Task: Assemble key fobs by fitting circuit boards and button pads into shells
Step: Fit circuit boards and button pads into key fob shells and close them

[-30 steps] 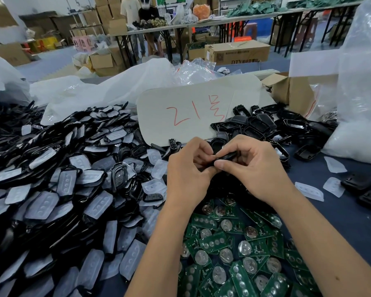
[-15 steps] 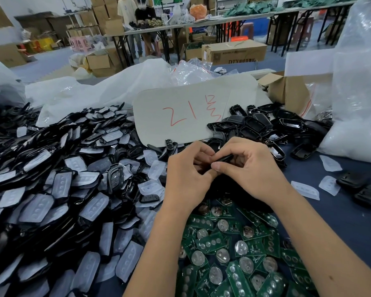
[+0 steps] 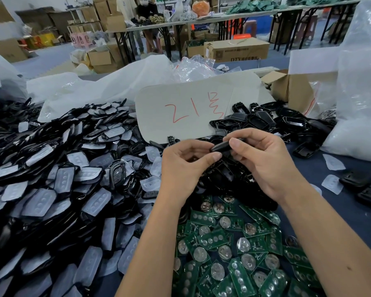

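- A black fob is pinched at its ends by the left hand and the right hand.
- The hands have been pulled a little apart, so more of the fob is seen than before.
- It is held above the green boards; the pads are piled to the left.

On the worktop I see circuit boards heaped at six o'clock, button pads piled at nine, shells at one, a cardboard sheet at twelve.
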A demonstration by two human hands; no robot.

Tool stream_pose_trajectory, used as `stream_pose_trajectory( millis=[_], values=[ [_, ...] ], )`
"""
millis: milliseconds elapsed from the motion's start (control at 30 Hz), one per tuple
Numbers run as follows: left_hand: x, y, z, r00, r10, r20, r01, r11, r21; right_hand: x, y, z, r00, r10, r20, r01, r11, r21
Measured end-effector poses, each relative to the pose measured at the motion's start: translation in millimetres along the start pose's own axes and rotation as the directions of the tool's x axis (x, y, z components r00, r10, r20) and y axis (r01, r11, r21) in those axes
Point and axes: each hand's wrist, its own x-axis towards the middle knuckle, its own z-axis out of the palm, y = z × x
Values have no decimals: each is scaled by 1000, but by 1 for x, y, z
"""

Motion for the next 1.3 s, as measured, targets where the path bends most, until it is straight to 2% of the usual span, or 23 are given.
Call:
stream_pose_trajectory(
  millis=[500, 933, 1133, 1300],
  values=[
    [-2, 1, -1, 999, 32, -12, -32, 999, 23, 1, 2, -1, 996, 55, 65, -57, 998, 23],
    [-3, 5, -1, 998, 32, 55, -28, 998, -65, 0, 0, 2, 994, 67, 88, -74, 994, 82],
    [-3, 5, -1, 1000, 9, 24, -7, 995, -95, 0, 1, 2, 993, 61, 105, -67, 997, 49],
    [-3, 7, 0, 999, 26, 44, -21, 995, -101, -2, 1, 1, 995, 5, 104, -2, 999, -35]
  ],
)
